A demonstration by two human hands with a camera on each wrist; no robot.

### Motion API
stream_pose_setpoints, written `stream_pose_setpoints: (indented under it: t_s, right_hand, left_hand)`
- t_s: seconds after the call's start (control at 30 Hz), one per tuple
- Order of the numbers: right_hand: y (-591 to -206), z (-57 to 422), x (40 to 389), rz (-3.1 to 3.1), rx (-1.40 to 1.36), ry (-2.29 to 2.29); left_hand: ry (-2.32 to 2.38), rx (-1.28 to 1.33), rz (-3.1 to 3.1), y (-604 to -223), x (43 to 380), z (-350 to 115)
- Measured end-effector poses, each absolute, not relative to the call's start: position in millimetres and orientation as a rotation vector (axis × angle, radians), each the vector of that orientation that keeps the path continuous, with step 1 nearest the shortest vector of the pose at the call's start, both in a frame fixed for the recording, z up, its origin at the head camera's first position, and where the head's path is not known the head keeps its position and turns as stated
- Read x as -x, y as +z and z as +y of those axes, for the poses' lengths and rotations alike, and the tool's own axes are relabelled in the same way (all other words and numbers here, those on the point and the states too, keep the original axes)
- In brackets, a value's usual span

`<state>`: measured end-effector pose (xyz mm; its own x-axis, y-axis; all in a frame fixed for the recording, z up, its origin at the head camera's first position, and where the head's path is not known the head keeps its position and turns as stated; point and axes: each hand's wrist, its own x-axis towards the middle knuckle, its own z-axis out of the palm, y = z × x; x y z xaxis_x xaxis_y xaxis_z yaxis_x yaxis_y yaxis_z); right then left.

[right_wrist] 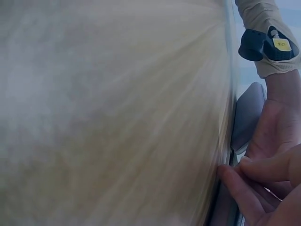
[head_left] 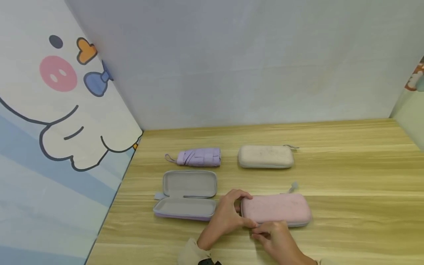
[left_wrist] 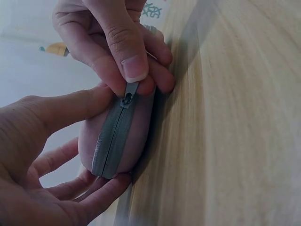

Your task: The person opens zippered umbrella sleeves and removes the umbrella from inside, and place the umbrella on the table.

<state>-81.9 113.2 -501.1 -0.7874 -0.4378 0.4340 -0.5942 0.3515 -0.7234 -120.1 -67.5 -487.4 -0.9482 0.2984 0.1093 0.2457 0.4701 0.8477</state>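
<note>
A pink zippered hard case (head_left: 276, 209) lies on the table with its lid down. My left hand (head_left: 228, 213) grips its left end, thumb at the near edge and fingers round the far side. At the case's near side, my right hand (head_left: 276, 237) pinches a small grey zipper pull (left_wrist: 132, 88) between thumb and finger. In the left wrist view, the grey zipper (left_wrist: 113, 141) is closed along the stretch behind the slider. The right wrist view shows the right hand's fingertips (right_wrist: 225, 173) low over the table, close to the left hand.
Left of my hands, a lilac case (head_left: 185, 208) lies unfolded, grey lining up. Behind it is a folded lilac umbrella (head_left: 200, 157) with a wrist loop. A cream zippered case (head_left: 266, 156) sits behind the pink one. Pale cloth (head_left: 248, 73) rises along the table's back edge.
</note>
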Motion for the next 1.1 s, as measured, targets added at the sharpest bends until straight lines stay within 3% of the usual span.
stream_pose_setpoints:
  t_s: [0.6,1.1]
  right_hand:
    - [-503,114,81,-2.475,-0.856,1.448]
    - [-506,117,78,-2.459,-0.942,1.503]
  left_hand:
    - [1.269,-0.54,2.864,-489,116,-60]
    - [1.112,-0.584,2.863,-485,128,-57]
